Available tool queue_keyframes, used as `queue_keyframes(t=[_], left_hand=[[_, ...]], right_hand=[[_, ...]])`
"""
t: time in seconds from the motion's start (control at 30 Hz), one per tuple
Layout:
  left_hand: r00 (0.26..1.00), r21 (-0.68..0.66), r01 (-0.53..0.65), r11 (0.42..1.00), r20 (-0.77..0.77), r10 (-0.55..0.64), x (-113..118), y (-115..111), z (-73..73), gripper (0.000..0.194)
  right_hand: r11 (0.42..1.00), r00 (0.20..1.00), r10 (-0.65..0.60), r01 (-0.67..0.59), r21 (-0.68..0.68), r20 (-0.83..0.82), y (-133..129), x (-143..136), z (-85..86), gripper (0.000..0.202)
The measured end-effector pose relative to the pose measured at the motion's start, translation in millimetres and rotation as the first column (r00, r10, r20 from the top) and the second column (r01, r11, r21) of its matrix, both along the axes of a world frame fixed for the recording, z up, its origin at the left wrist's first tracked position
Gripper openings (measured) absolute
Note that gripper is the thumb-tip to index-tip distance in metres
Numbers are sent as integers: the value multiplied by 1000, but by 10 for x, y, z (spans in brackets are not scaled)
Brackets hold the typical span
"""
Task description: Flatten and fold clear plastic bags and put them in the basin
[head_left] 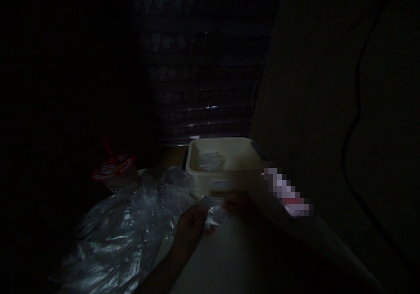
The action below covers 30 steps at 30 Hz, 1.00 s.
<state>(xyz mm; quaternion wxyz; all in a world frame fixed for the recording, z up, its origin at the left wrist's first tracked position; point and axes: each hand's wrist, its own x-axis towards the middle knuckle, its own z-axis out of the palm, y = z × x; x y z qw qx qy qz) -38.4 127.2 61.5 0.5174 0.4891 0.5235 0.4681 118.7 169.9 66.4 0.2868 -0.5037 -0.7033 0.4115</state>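
Note:
The scene is very dark. My left hand (192,224) is closed on the left side of a small clear plastic bag (215,215), just in front of a cream bin. My right hand (239,205), deep in shadow, pinches the bag's right side. Whether anything lies inside the bag cannot be made out. The cream bin (226,178) has dark side handles and holds a clear plastic packet (210,159) at its left. A large heap of shiny clear plastic bags (121,232) spreads to the left of my left hand.
A cup with a red patterned lid (114,166) and red straw stands at the left, behind the plastic heap. A blurred-out bright object (287,193) lies right of the bin. The white tabletop (213,263) shows below my hands. Dark blinds hang behind; a cable runs down the right wall.

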Motion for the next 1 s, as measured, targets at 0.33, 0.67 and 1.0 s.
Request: queue_keyframes(t=[0.33, 0.67, 1.0], left_hand=[[997, -45, 1, 999, 74, 2, 31, 3, -14, 26], [956, 222, -289, 931, 117, 269, -64, -71, -61, 28], [957, 433, -195, 880, -112, 267, -110, -47, -134, 28]], right_hand=[[995, 998, -62, 62, 78, 2, -132, -59, 91, 21], [931, 988, -125, 85, 355, 93, -77, 111, 619, 11], [972, 968, -236, 235, 21, 87, 844, -69, 1199, 27]])
